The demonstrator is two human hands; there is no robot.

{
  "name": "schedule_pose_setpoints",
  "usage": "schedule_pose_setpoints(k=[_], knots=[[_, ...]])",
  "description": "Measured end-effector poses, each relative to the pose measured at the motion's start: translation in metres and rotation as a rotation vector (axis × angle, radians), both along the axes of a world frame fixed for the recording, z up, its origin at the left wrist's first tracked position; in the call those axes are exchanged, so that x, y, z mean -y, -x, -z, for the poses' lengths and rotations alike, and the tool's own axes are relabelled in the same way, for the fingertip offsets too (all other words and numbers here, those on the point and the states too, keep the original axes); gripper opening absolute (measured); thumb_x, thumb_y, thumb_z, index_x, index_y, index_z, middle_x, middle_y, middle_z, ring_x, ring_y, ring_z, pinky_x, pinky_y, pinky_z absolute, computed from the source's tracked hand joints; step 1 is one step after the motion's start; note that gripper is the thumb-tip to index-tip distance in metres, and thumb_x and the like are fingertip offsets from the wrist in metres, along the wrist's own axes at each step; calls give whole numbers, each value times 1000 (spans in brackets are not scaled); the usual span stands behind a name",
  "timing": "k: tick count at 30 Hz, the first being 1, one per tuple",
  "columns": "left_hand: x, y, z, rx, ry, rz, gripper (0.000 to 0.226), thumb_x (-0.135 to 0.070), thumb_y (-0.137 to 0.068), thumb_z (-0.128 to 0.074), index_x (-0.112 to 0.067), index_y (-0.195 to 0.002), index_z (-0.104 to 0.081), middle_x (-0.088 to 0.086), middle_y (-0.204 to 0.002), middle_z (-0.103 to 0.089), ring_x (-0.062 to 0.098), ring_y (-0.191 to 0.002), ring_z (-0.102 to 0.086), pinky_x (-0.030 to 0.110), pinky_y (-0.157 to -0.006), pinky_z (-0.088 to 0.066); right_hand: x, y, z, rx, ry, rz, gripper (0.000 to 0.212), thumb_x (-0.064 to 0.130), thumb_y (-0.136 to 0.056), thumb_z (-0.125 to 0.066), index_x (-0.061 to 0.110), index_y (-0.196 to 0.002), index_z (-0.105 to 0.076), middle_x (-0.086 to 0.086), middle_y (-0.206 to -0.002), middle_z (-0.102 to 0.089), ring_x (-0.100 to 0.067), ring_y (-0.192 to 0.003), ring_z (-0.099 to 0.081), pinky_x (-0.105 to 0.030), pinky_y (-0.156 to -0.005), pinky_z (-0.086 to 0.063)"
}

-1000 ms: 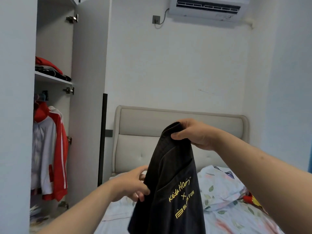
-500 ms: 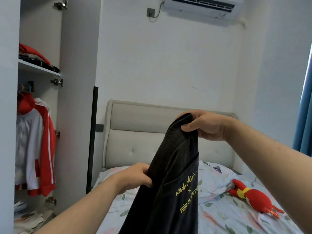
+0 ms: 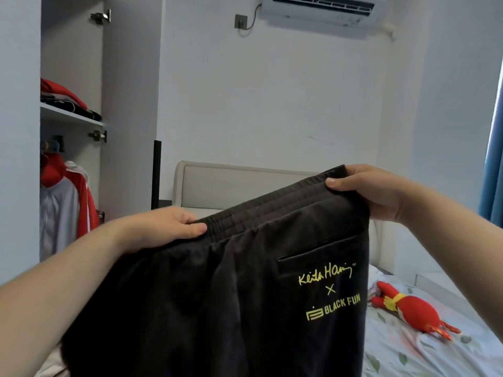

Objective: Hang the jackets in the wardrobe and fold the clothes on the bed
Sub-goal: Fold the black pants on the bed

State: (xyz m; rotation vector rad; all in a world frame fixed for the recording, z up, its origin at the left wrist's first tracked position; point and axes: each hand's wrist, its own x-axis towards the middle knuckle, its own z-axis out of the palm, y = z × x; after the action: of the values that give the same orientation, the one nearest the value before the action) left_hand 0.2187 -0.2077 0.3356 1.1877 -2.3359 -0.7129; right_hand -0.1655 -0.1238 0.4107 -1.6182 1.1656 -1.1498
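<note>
A pair of soft black cloth trousers with yellow writing (image 3: 217, 308) is held up in the air, close in front of the person and over the bed. The left hand (image 3: 163, 229) grips one end of the stretchy waistband (image 3: 272, 210), with the thumb on the near side. The right hand (image 3: 373, 194) grips the other end the same way. It is higher, so the waistband slopes up to the right. The cloth is pulled wide between the two hands.

Behind the trousers is the bed with a white flowery sheet (image 3: 413, 357). A red and yellow stuffed toy (image 3: 408, 308) lies on the sheet, to the right of the trousers. Further back is the padded beige headboard (image 3: 231, 186). On the left the white wardrobe (image 3: 70, 50) stands open. A red and white jacket (image 3: 68, 202) hangs inside it, and folded red and dark clothes (image 3: 62, 97) lie on the shelf above. A white air conditioner (image 3: 321, 9) is high on the far wall. A blue curtain (image 3: 494, 159) hangs at the right edge.
</note>
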Motion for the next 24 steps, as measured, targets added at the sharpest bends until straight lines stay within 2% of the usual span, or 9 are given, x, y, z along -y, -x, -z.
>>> schedule_pose_setpoints(k=[5,7,9,11,14,18,21,23,24], knots=[[38,26,17,271,197,-97,31,-52,-96,-53,-33,-76,-68,-16,-77,-70,-3,-71,-64,22,-67,-45,37,6,52,-135,-83,241,16,9,-94,-64,0,-107,-67,-15,-94,-77,-25,-83,-76,-32,-69,-61],[59,42,49,328,203,-79,28,-49,-97,-53,-41,-73,-64,-23,-77,-67,-7,-75,-61,19,-66,-42,60,10,90,-228,-103,342,12,10,-93,-67,1,-101,-70,-13,-90,-77,-27,-83,-75,-36,-78,-61],[83,57,91,392,192,-66,25,-49,-98,-51,-42,-75,-59,-23,-83,-63,0,-83,-59,24,-72,-44,85,13,133,-324,-134,420,9,14,-91,-70,6,-94,-73,-11,-89,-77,-27,-87,-74,-40,-87,-59],[109,70,137,456,204,-62,27,-50,-99,-49,-34,-77,-50,-15,-87,-55,12,-86,-54,30,-73,-41,110,15,176,-398,-177,464,9,18,-89,-71,9,-93,-73,-10,-91,-76,-26,-89,-73,-39,-89,-57],[144,80,204,496,228,-63,32,-51,-99,-44,-29,-77,-44,-12,-80,-50,17,-83,-52,33,-69,-37,142,19,239,-435,-248,497,11,20,-91,-68,11,-99,-70,-9,-97,-73,-24,-90,-69,-37,-88,-56],[197,87,293,446,350,-90,36,-48,-102,-39,-28,-73,-33,-11,-69,-45,8,-63,-43,28,-56,-29,191,23,325,-432,-400,512,18,16,-96,-61,11,-113,-66,-9,-108,-69,-26,-100,-65,-40,-97,-52],[240,101,355,443,400,-111,28,-31,-103,-40,-27,-76,-34,-8,-82,-55,10,-64,-40,30,-55,-20,233,27,374,-420,-491,537,23,-1,-89,-53,6,-107,-67,-19,-102,-70,-35,-96,-67,-39,-88,-55],[269,108,387,514,435,-116,17,-21,-102,-40,-26,-87,-45,-1,-95,-58,17,-76,-45,31,-62,-22,264,30,404,-424,-511,540,28,-8,-82,-47,0,-97,-69,-24,-91,-71,-38,-86,-69,-37,-74,-53],[284,111,401,558,447,-103,16,-18,-102,-39,-23,-93,-52,0,-98,-58,19,-82,-49,31,-66,-23,280,31,420,-445,-512,559,27,-8,-81,-47,0,-96,-69,-25,-90,-71,-38,-85,-69,-39,-74,-54]])
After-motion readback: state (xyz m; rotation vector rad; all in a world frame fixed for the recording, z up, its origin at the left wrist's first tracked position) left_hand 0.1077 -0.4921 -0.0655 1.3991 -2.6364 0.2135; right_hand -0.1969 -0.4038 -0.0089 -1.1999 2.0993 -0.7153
